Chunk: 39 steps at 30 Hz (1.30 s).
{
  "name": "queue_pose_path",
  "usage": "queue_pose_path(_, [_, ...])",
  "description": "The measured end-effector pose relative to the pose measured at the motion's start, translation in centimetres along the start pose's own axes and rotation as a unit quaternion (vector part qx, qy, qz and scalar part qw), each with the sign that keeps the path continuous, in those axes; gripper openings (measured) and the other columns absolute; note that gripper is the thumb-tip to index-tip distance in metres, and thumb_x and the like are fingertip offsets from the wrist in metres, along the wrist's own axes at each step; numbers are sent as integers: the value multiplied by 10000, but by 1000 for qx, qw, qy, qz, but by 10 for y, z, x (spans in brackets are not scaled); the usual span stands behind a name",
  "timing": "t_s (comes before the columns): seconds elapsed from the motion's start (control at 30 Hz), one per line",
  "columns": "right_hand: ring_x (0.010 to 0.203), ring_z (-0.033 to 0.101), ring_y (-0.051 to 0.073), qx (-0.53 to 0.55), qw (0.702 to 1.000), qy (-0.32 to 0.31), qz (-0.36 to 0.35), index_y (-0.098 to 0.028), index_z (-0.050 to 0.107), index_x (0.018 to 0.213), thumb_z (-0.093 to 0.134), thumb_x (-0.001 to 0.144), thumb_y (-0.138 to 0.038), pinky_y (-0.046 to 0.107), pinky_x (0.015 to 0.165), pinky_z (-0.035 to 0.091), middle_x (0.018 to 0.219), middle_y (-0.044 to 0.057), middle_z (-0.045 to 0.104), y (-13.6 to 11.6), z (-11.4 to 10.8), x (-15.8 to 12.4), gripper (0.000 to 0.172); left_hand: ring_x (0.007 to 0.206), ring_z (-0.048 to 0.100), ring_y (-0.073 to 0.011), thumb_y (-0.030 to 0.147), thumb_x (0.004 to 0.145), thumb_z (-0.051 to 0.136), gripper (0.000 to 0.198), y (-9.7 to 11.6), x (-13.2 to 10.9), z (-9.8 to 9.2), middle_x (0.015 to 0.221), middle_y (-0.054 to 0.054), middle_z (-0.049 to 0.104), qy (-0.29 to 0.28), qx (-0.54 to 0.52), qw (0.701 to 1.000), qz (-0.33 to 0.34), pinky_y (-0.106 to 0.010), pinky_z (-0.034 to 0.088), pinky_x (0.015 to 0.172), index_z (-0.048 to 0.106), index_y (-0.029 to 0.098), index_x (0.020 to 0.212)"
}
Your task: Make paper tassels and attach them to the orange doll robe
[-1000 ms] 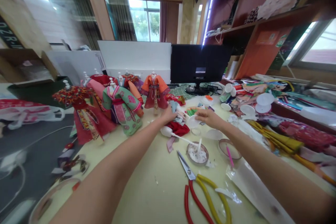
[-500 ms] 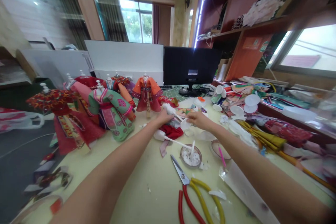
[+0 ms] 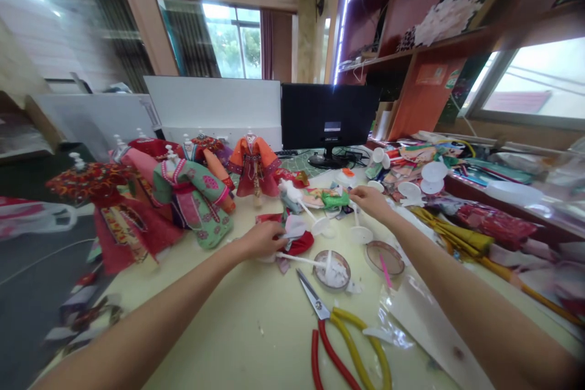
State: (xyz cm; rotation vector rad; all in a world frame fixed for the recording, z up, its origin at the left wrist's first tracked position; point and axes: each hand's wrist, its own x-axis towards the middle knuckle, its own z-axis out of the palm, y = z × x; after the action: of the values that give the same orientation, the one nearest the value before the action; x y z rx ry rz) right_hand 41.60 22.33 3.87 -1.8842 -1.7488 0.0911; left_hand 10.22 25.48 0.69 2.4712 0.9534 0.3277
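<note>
My left hand [image 3: 258,241] pinches a red cloth [image 3: 297,244] with a white scrap on it, and a white stick [image 3: 297,259] lies just below. My right hand [image 3: 370,202] seems to hold the thin stem of a white disc-based stand [image 3: 359,234] upright. A second white stand [image 3: 320,226] leans between my hands, topped by a small white form [image 3: 289,190]. Green printed paper [image 3: 335,198] lies just past my right fingers. In front of my hands sits a small dish of white paste [image 3: 331,270] with a stick in it.
Several costumed dolls on stands, including a green robe [image 3: 194,201] and an orange one [image 3: 253,164], stand left of my hands. Red-and-yellow-handled scissors [image 3: 322,314] lie near me. A monitor [image 3: 329,116] stands behind; paper, discs and fabrics [image 3: 496,225] crowd the right.
My left hand has drawn back and left onto the red cloth. My right hand has moved right, and the white disc now stands lower on its stem beneath it.
</note>
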Motion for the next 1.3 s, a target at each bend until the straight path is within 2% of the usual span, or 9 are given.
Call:
queue_pose_path(0.17, [734, 594, 173, -7, 998, -26, -61, -177, 652, 841, 450, 803, -241, 254, 635, 406, 827, 52, 688, -34, 5, -17, 215, 848, 573, -208, 333, 667, 623, 313, -9, -16, 3, 939, -43, 672, 47, -71, 996, -30, -254, 393, 740, 665, 203, 949])
queue_pose_path(0.23, [770, 603, 164, -1, 989, -83, -122, -203, 653, 882, 466, 819, -283, 242, 653, 406, 894, 32, 691, -63, 13, -35, 213, 766, 572, -195, 321, 645, 634, 272, -11, -17, 7, 829, -33, 674, 71, -111, 990, -56, -257, 398, 696, 677, 185, 877])
queue_pose_path(0.33, [653, 600, 160, -23, 963, -185, -194, -227, 675, 752, 579, 752, -354, 240, 584, 385, 749, 14, 691, -102, 25, -64, 159, 632, 542, -162, 327, 639, 625, 176, -13, -14, 7, 631, -7, 625, 107, -190, 972, -88, -249, 400, 616, 652, 159, 684])
queue_pose_path(0.43, [662, 613, 192, -64, 943, -234, -229, -198, 664, 664, 651, 661, -232, 264, 617, 389, 686, 49, 682, -120, 36, -87, 36, 636, 548, -153, 395, 695, 567, 255, -14, -11, -3, 655, -12, 622, 172, -285, 936, -115, -245, 418, 597, 618, 147, 717])
queue_pose_path(0.6, [754, 638, 229, -109, 933, -253, -230, -166, 660, 719, 512, 694, -59, 288, 648, 385, 760, 103, 696, -121, 41, -97, 185, 676, 578, -144, 450, 714, 535, 330, -14, -16, -33, 768, -38, 631, 251, -434, 854, -137, -260, 465, 627, 568, 140, 823])
queue_pose_path(0.77, [754, 638, 228, -97, 951, -224, -189, -184, 645, 757, 577, 726, -189, 270, 614, 379, 755, 79, 689, -124, 35, -91, 75, 622, 562, -124, 392, 685, 566, 272, -8, -24, -47, 711, -29, 611, 264, -513, 805, -139, -241, 459, 582, 552, 134, 769])
queue_pose_path(0.93, [755, 619, 192, -9, 988, -105, -113, -179, 484, 1188, 530, 796, -469, 266, 605, 388, 1001, 86, 658, -138, 38, -76, 489, 547, 512, -94, 332, 656, 638, 212, 8, -29, -42, 620, 9, 568, 229, -532, 806, -122, -192, 390, 502, 562, 136, 676])
queue_pose_path(1.1, [727, 600, 157, 94, 991, -50, -80, -192, 600, 879, 483, 799, -242, 247, 636, 403, 810, 21, 665, -129, 47, -49, 151, 563, 524, -93, 318, 647, 683, 213, 14, -29, -45, 638, -1, 586, 216, -537, 809, -105, -187, 384, 508, 603, 125, 686])
queue_pose_path(1.3, [723, 581, 171, 184, 979, -46, -71, -161, 603, 926, 564, 743, -365, 275, 649, 415, 840, 54, 655, -122, 51, -46, 277, 532, 502, -77, 336, 660, 677, 222, 5, -27, -52, 607, 21, 558, 258, -561, 783, -82, -179, 377, 494, 573, 141, 689])
